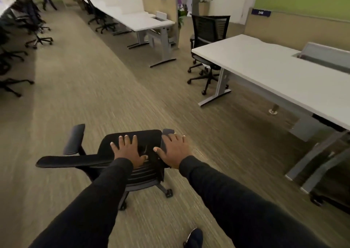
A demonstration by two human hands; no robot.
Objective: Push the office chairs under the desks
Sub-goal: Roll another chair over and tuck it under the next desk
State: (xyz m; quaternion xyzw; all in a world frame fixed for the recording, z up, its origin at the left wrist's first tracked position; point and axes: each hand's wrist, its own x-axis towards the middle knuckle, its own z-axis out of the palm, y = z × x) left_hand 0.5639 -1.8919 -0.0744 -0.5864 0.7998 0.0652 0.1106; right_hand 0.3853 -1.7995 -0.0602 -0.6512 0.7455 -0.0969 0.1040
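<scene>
sleeves (pixel 236 196): long, black, to the wrists | grips: bare | shoe (pixel 195 238): dark

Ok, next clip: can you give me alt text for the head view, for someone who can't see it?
Both hands, left hand and right hand, rest flat on a black office chair in a carpeted aisle, away from the desks. A white desk stands to the right with another chair at its far end, and more desks and chairs line the background.

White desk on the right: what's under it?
Under the white desk: grey metal legs, and a black chair with its seat partly tucked at the far end. The rest is hidden by the desktop.
</scene>
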